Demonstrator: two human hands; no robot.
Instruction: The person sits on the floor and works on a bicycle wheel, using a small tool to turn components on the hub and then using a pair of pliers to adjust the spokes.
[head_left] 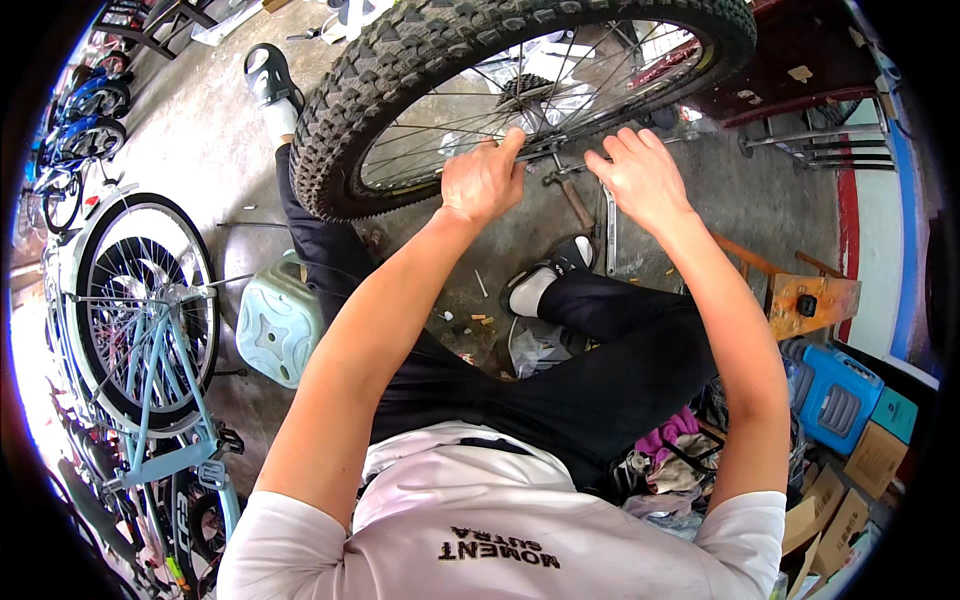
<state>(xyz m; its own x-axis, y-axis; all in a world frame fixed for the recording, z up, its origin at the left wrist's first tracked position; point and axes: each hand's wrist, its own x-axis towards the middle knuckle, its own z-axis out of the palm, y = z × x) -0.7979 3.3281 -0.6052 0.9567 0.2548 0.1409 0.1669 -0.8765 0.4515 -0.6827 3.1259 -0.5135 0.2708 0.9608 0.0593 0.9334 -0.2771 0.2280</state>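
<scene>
Nearest is a white shirt [480, 510], with black trousers [620, 400] spread between it and the fingers. The left hand [482, 182] has curled fingers at the near edge of a bicycle wheel [527, 95]; whether they grip it I cannot tell. The right hand [645, 185] bends its fingers by the same edge, farther right, contact also unclear. The wheel's knobby tyre [340, 130] arches left of and beyond both sets of fingers. Below the right fingers lie a wooden-handled tool [577, 205] and a silver wrench [611, 235]. Left of the left fingers stands a pale blue stool [280, 325], limiting room at the trouser leg; farther left, past a strip of concrete floor [215, 140], is a light blue bicycle [160, 350].
</scene>
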